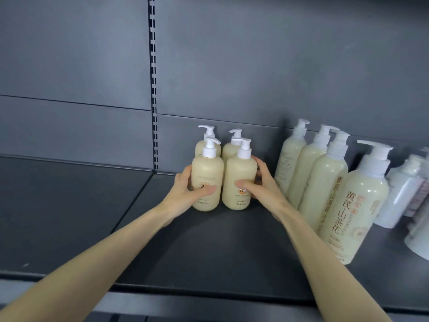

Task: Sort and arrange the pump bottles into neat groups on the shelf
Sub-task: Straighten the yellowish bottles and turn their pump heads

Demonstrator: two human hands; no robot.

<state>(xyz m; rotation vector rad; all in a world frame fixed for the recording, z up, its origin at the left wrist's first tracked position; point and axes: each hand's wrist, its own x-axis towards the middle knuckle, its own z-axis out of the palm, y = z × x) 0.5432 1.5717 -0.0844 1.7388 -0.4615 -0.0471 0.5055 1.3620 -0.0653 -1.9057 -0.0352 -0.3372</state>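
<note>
centre frame: left hand (184,191) clasps left cream pump bottle (206,168), right hand (262,187) clasps right cream pump bottle (240,170), likely squaring the group.

Retail shop: dark grey metal gondola shelf (209,252) with a slotted upright strip (153,89) at its back edge, stocked with rows of matching cream plastic pump bottles (355,205).
</note>
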